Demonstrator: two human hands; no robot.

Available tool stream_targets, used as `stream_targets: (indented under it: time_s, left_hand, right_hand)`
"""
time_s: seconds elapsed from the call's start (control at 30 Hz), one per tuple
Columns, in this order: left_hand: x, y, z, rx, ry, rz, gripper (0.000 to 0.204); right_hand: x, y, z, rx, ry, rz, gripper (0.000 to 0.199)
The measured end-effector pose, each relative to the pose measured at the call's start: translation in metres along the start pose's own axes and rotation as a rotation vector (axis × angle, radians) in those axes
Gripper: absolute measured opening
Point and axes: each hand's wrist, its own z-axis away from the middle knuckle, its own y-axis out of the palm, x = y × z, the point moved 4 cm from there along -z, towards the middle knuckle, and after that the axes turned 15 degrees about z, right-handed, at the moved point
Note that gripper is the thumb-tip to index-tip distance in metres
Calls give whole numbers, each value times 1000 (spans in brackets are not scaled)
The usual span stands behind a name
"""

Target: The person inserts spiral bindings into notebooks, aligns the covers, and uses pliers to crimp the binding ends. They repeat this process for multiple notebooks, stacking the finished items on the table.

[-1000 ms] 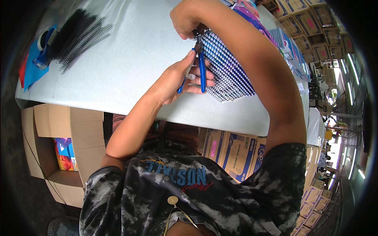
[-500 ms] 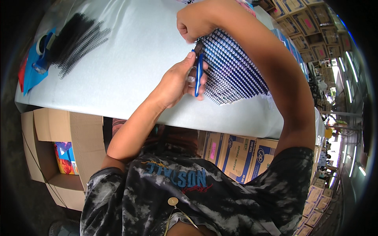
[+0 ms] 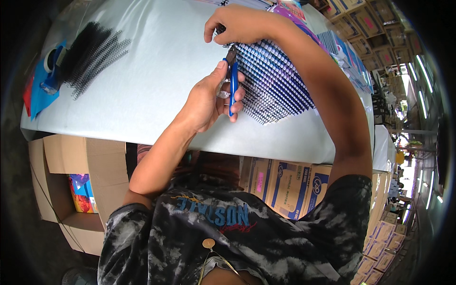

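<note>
My left hand (image 3: 209, 97) is wrapped around blue-handled wire cutters (image 3: 233, 88), their dark jaws pointing up at the near left corner of a stack of spiral-bound notebooks (image 3: 273, 78). The bound edges of the notebooks face me, row upon row of coils. Past the jaws, my right hand (image 3: 240, 24) reaches over the stack with its fingers curled. A bit of black spiral coil (image 3: 220, 29) shows between its thumb and forefinger; the rest of that grip is hidden.
Loose black spiral coils (image 3: 90, 54) lie in a pile on the white-covered table (image 3: 156, 85), beside a tape roll (image 3: 49, 61) on blue sheets. An open carton (image 3: 107, 175) stands below at left. More cartons (image 3: 280, 187) sit under the table, and others are stacked at right.
My right hand has shifted slightly left and its fingers have opened out somewhat, showing the black coil. The left hand and cutters have moved a little left, still at the stack's corner.
</note>
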Motion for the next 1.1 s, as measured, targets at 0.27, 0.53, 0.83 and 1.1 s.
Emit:
stream_targets:
  time_s: [0.27, 0.53, 0.83, 1.1]
  left_hand:
    - [1, 3, 1, -90, 24, 33, 49]
    - [2, 14, 3, -42, 18, -94, 59]
    - [-1, 19, 12, -48, 30, -102, 54]
    - [-5, 14, -4, 296, -29, 210, 57]
  right_hand:
    - [0, -2, -1, -89, -36, -68, 28]
    - [1, -1, -3, -158, -17, -11, 31]
    - [-2, -3, -2, -173, 15, -65, 33]
    - [-8, -1, -5, -220, 34, -142, 33]
